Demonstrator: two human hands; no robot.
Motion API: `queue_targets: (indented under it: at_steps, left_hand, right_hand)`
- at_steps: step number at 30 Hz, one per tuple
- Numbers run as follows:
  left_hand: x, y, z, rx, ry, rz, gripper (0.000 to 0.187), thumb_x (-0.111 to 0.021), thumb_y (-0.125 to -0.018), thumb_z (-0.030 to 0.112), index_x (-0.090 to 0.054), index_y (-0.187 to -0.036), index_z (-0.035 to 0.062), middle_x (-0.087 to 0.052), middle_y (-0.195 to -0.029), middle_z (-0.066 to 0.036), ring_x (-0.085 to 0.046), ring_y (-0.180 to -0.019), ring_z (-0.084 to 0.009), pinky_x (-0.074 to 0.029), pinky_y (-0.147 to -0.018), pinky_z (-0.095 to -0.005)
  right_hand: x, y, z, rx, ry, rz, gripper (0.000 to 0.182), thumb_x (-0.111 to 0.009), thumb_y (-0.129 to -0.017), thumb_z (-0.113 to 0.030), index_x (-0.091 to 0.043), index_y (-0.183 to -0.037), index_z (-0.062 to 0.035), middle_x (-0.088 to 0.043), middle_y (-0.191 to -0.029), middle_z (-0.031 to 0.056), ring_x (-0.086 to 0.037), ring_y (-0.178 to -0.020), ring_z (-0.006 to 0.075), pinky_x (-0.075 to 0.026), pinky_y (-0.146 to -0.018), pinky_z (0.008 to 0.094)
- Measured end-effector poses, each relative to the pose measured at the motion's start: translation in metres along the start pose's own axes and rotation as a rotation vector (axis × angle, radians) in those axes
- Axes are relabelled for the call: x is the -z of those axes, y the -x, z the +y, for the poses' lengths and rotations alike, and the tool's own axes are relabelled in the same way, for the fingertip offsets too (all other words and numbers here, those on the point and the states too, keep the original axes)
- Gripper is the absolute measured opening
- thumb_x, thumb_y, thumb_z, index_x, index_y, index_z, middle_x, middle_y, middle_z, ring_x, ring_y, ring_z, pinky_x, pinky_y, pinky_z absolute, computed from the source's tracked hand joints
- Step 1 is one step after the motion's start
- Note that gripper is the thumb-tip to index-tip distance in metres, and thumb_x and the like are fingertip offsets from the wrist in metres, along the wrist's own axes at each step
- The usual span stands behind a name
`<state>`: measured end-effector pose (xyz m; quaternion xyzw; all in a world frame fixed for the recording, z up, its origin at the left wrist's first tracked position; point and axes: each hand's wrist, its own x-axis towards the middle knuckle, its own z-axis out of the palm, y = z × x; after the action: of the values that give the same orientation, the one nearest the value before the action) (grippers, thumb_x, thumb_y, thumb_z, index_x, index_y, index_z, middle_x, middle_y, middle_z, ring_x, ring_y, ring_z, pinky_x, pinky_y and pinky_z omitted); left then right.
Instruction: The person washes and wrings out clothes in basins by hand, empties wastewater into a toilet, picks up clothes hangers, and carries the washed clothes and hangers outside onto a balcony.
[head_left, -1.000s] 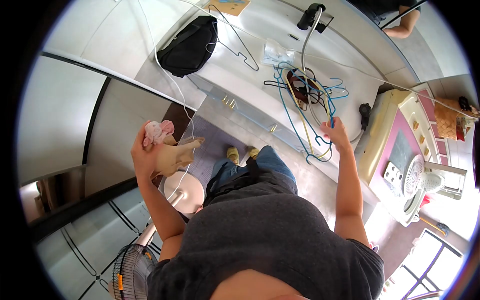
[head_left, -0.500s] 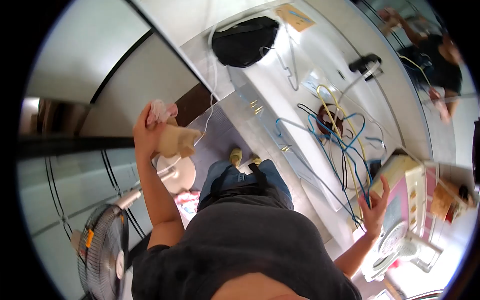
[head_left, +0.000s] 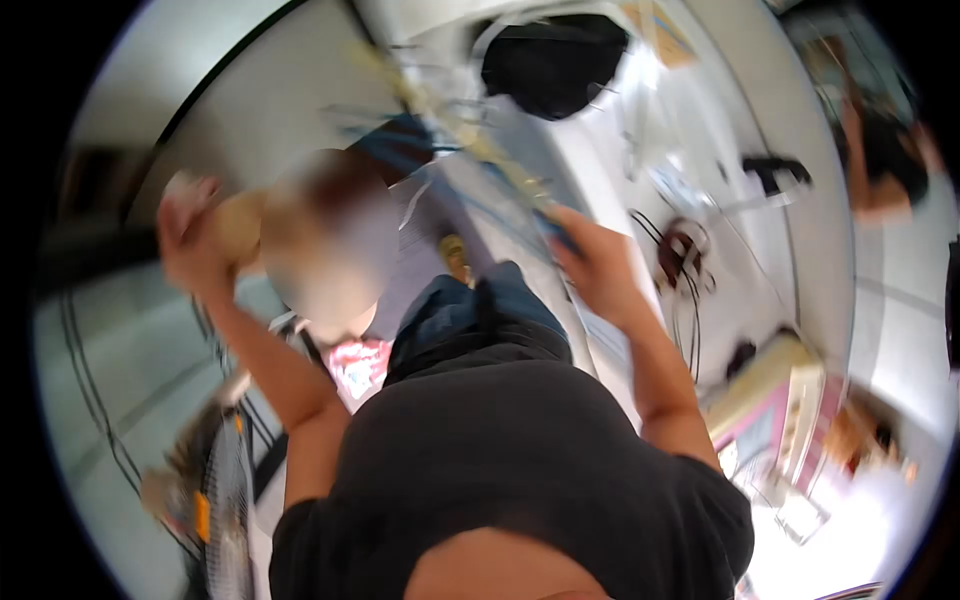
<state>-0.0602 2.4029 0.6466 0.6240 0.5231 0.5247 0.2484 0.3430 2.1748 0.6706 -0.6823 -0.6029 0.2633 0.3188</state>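
My right hand (head_left: 600, 265) is closed around a bunch of wire hangers, blurred by motion, which stretch away to the upper left over the floor. Yellow hangers (head_left: 475, 140) and blue hangers (head_left: 390, 145) show in the bunch. Out to the left, my left hand (head_left: 195, 245) is closed on a beige, cloth-like bundle (head_left: 240, 230). A crumpled pinkish piece (head_left: 190, 190) sticks up at its fingertips. Beside the bundle, a smeared oval patch hides what lies there. How the fingers of each hand grip is partly hidden.
A white desk (head_left: 600, 170) runs along my right, bearing a black bag (head_left: 555, 65), a brown coil (head_left: 682, 245) with black cords and a black object (head_left: 775, 175). A mirror (head_left: 885, 240) stands behind it. At lower left is a fan (head_left: 228, 500); a pink-and-cream unit (head_left: 770, 410) is at right.
My right hand has swung from the desk's near right end to the left, taking the blue and yellow hangers off the desktop. My left hand has moved further left and up with the beige bundle.
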Motion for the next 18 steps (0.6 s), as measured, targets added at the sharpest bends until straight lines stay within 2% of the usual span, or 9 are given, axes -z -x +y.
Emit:
queue_targets:
  at_steps: [1, 3, 5, 7, 12, 14, 15, 17, 18]
  left_hand:
    - [0.003, -0.005, 0.01, 0.039, 0.031, 0.092, 0.051, -0.063, -0.081, 0.003, -0.043, -0.128, -0.0025, -0.064, -0.11, -0.014, -0.061, -0.097, -0.0198, -0.047, -0.087, -0.0289]
    - [0.013, -0.018, -0.001, 0.196, -0.017, 0.235, 0.05, -0.067, -0.079, 0.011, -0.05, -0.125, 0.0001, -0.064, -0.112, -0.01, -0.061, -0.098, -0.0184, -0.047, -0.086, -0.0282]
    - [0.025, -0.028, 0.011, 0.151, -0.695, 0.345, 0.053, -0.074, -0.073, 0.022, -0.057, -0.121, 0.0065, -0.064, -0.113, -0.005, -0.062, -0.096, -0.0174, -0.047, -0.085, -0.0308]
    - [0.028, -0.043, 0.014, 0.188, -0.875, 0.35, 0.055, -0.074, -0.072, 0.022, -0.057, -0.122, 0.0057, -0.065, -0.111, -0.006, -0.062, -0.095, -0.018, -0.048, -0.084, -0.0308]
    - [0.055, -0.069, -0.022, -0.011, -0.441, 0.531, 0.05, -0.071, -0.078, 0.009, -0.052, -0.123, 0.0, -0.063, -0.11, -0.01, -0.062, -0.096, -0.0186, -0.049, -0.085, -0.03]
    - [0.068, -0.082, -0.036, 0.008, -0.418, 0.62, 0.045, -0.069, -0.08, 0.01, -0.052, -0.121, 0.0003, -0.06, -0.115, -0.012, -0.06, -0.101, -0.0217, -0.048, -0.088, -0.0319]
    - [0.071, -0.088, -0.034, -0.037, -0.76, 0.679, 0.048, -0.07, -0.078, 0.019, -0.054, -0.121, 0.0045, -0.06, -0.115, -0.012, -0.059, -0.103, -0.0267, -0.047, -0.088, -0.0352]
    - [0.086, -0.104, -0.051, -0.013, -0.738, 0.755, 0.049, -0.071, -0.075, 0.024, -0.055, -0.119, 0.01, -0.06, -0.114, -0.012, -0.058, -0.102, -0.0313, -0.047, -0.087, -0.0383]
    - [0.083, -0.112, -0.054, 0.023, -0.779, 0.813, 0.049, -0.073, -0.072, 0.021, -0.056, -0.117, 0.0117, -0.061, -0.11, -0.012, -0.059, -0.099, -0.0319, -0.047, -0.085, -0.0395]
  right_hand:
    - [-0.02, -0.019, -0.015, 0.079, -0.117, 0.053, 0.027, -0.062, -0.083, -0.01, -0.059, -0.11, -0.0073, -0.063, -0.085, 0.0176, -0.061, -0.069, 0.0344, -0.048, -0.062, 0.0379]
    - [-0.057, -0.051, -0.033, 0.134, -0.171, 0.056, 0.026, -0.062, -0.084, -0.014, -0.058, -0.109, -0.0095, -0.061, -0.08, 0.016, -0.059, -0.069, 0.0355, -0.048, -0.061, 0.0387]
    - [-0.087, -0.076, -0.052, 0.17, -0.233, 0.07, 0.024, -0.062, -0.082, -0.018, -0.057, -0.105, -0.0105, -0.062, -0.078, 0.014, -0.06, -0.071, 0.0342, -0.048, -0.06, 0.0413]
    - [-0.096, -0.095, -0.067, 0.213, -0.289, 0.076, 0.025, -0.061, -0.082, -0.018, -0.057, -0.106, -0.0107, -0.061, -0.077, 0.0141, -0.06, -0.071, 0.034, -0.047, -0.06, 0.0413]
    - [-0.112, -0.143, -0.09, 0.338, -0.329, 0.044, 0.027, -0.062, -0.082, -0.016, -0.057, -0.107, -0.009, -0.061, -0.078, 0.0149, -0.059, -0.071, 0.0344, -0.047, -0.06, 0.0421]
    - [-0.124, -0.167, -0.096, 0.4, -0.365, 0.081, 0.027, -0.063, -0.082, -0.015, -0.058, -0.107, -0.0075, -0.063, -0.084, 0.0165, -0.061, -0.074, 0.0351, -0.049, -0.062, 0.0399]
    - [-0.129, -0.18, -0.098, 0.369, -0.372, 0.025, 0.026, -0.062, -0.084, -0.009, -0.059, -0.11, -0.0037, -0.062, -0.078, 0.014, -0.061, -0.065, 0.0226, -0.046, -0.06, 0.0294]
    - [-0.145, -0.211, -0.123, 0.289, -0.428, -0.038, 0.026, -0.062, -0.085, -0.01, -0.059, -0.11, -0.003, -0.057, -0.069, 0.0071, -0.049, -0.06, 0.0107, -0.042, -0.058, 0.0256]
    - [-0.158, -0.228, -0.127, 0.211, -0.417, -0.066, 0.024, -0.061, -0.085, -0.01, -0.06, -0.108, -0.005, -0.062, -0.074, 0.0117, -0.06, -0.061, 0.0153, -0.044, -0.056, 0.028]
